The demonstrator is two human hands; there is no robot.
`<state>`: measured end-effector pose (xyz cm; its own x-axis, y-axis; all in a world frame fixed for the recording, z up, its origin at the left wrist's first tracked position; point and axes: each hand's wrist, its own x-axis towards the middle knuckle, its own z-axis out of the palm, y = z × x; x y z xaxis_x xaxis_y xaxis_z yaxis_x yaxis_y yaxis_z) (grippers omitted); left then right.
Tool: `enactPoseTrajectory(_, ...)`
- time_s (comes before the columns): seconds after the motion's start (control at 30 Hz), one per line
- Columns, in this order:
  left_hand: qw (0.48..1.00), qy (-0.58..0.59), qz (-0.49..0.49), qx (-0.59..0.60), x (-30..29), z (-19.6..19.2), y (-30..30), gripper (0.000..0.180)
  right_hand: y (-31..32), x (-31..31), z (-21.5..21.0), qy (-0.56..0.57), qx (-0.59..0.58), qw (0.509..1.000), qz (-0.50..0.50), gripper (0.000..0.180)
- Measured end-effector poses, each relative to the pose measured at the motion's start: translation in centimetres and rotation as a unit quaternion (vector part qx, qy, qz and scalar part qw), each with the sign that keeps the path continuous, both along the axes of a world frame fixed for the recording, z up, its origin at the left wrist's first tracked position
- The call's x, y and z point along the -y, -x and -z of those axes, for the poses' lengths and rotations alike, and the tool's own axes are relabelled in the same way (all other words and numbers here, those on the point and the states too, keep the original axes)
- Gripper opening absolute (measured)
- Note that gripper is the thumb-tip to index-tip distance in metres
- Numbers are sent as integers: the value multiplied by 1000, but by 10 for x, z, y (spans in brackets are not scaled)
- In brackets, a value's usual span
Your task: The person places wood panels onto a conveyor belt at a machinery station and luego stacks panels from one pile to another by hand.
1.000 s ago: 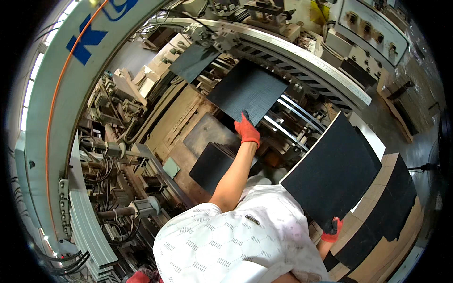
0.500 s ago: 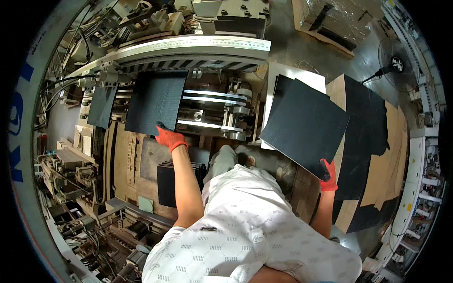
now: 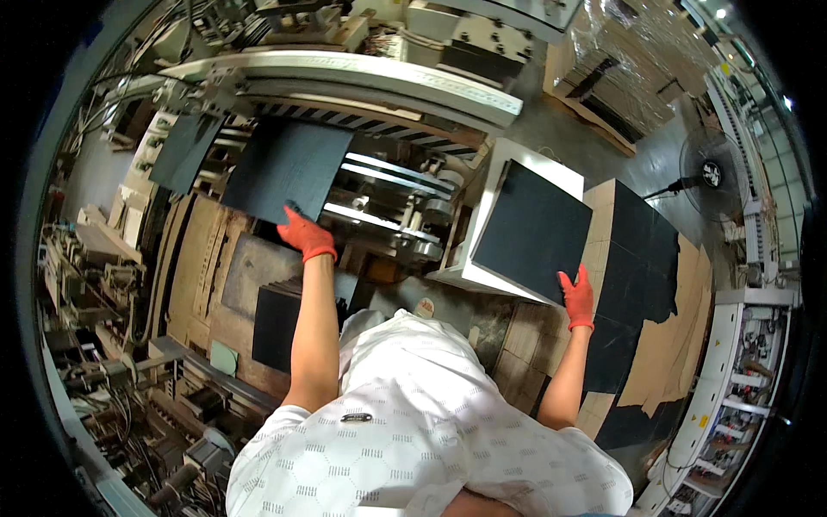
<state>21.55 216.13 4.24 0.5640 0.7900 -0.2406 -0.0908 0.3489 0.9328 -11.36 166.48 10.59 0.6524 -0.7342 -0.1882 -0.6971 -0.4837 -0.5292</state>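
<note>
My left hand [image 3: 306,235], in a red glove with dark fingertips, is at the near right corner of a black sheet [image 3: 289,159] lying across the machine's rails. Its fingers close on that edge. Over on the right, my right hand [image 3: 579,299], gloved alike, holds the near right corner of another black sheet [image 3: 534,231]. This sheet lies on a white board [image 3: 564,178], squared up with whatever is under it. The thumb is at the sheet's edge and the fingers run along its side; the fingertips are partly hidden.
A long pale ruled beam [image 3: 379,69] spans the machine's far side. Metal rails [image 3: 388,177] and rollers lie between the two sheets. A stack of black pieces [image 3: 276,327] stands by my left forearm. At right are black-covered cardboard [image 3: 633,267], a fan [image 3: 711,172] and a wrapped pallet [image 3: 620,65].
My right hand has swung its black sheet from a skewed angle into line on the white board. My left hand stays at its sheet's edge. The whole view has turned slightly.
</note>
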Motion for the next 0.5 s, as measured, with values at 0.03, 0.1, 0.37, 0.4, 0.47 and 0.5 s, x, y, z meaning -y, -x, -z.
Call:
enactPoseTrajectory(0.03,999,16,25,-20,-5,4,3,37,-1,-1,-4,71,0,997,-9,73)
enactPoseTrajectory(0.1,986,-16,137,96,-18,18,20,28,-4,-9,-8,149,-56,987,-12,67)
enactPoseTrajectory(0.37,850,-332,333,-236,-137,113,152,62,-73,-143,5,-32,135,981,-132,30)
enactPoseTrajectory(0.4,810,-374,322,-316,-158,128,171,70,-82,-172,3,-137,125,972,-143,30)
enactPoseTrajectory(0.47,763,-319,313,-467,-198,156,200,86,-108,-237,2,-294,125,925,-204,36)
enactPoseTrajectory(0.5,746,-298,330,-495,-219,168,211,90,-121,-270,-2,-333,123,900,-252,41)
